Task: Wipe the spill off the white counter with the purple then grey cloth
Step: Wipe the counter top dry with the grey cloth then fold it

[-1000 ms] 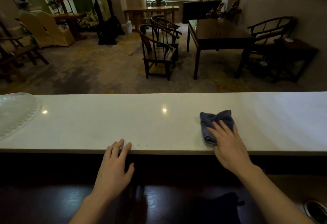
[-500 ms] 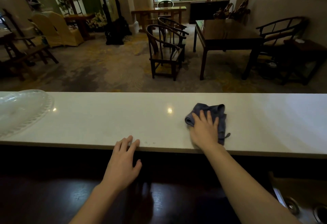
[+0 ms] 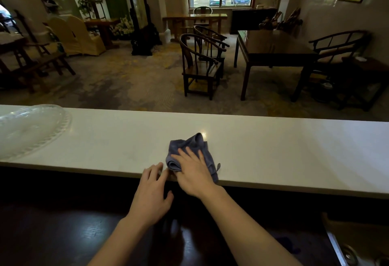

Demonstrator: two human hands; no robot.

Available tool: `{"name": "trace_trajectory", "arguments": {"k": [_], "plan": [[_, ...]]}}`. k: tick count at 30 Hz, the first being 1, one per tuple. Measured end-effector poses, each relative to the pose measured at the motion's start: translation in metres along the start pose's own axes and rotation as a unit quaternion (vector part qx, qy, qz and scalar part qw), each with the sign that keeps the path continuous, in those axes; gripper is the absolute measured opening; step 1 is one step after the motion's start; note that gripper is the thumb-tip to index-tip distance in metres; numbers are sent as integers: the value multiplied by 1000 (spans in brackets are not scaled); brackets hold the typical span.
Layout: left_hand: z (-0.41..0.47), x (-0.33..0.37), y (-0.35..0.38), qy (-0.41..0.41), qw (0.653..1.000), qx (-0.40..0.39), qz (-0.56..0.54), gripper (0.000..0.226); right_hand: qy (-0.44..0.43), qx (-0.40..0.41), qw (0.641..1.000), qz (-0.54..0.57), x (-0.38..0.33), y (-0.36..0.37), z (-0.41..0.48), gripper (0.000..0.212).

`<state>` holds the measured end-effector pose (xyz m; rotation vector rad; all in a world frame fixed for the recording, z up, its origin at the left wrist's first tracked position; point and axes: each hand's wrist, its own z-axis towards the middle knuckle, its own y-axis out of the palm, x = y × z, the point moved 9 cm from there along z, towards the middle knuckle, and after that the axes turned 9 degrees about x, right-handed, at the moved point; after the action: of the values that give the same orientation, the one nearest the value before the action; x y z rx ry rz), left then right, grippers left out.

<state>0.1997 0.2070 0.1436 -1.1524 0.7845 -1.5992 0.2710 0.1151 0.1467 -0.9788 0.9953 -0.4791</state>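
A dim room of dark wooden chairs (image 3: 200, 66) and tables lies beyond a long white counter (image 3: 273, 150) that crosses the view from side to side. On the counter, near its front edge, sits the cloth (image 3: 185, 145), bluish-purple and bunched into folds, with 1 corner hanging just over the edge. The right hand (image 3: 194, 173) lies palm down on the cloth, fingers (image 3: 190, 153) spread and flat rather than curled around it; the bunched top of the cloth rises beyond the fingertips, and a folded edge pokes out on the thumb side. Just beside that fold, the left hand (image 3: 152, 194) rests with its fingertips on the counter's front edge, fingers loosely extended and holding nothing; whether they touch the cloth cannot be told. Well away past the left hand, at the counter's far left end, stands a clear glass dish (image 3: 27, 131) with a scalloped rim. Below the counter runs a dark, glossy lower surface (image 3: 63, 234).
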Motion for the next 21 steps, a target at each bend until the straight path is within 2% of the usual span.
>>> {"name": "trace_trajectory", "arguments": {"k": [4,7,10,13,15,17,19,21], "plan": [[2,-7,-3,-26,998,10,-53,58,57,-20,985,160,-1,-12,-1,42],[6,-16,-14,-112,976,64,-178,47,126,-5,933,337,4,-27,-7,44],[4,-27,-22,-230,915,104,-314,62,194,26,859,473,13,-39,-15,31],[9,-18,-20,-303,829,66,-466,84,233,22,778,583,14,-50,-25,27],[17,-2,-19,-286,756,20,-589,72,232,1,730,643,9,-56,-33,26],[19,14,-21,-259,697,-31,-668,55,228,-26,691,685,4,-60,-42,29],[13,21,-21,-252,672,-68,-693,52,237,-44,659,713,3,-62,-54,35],[6,21,-19,-252,681,-69,-684,48,250,-45,643,723,5,-63,-64,39]]}}
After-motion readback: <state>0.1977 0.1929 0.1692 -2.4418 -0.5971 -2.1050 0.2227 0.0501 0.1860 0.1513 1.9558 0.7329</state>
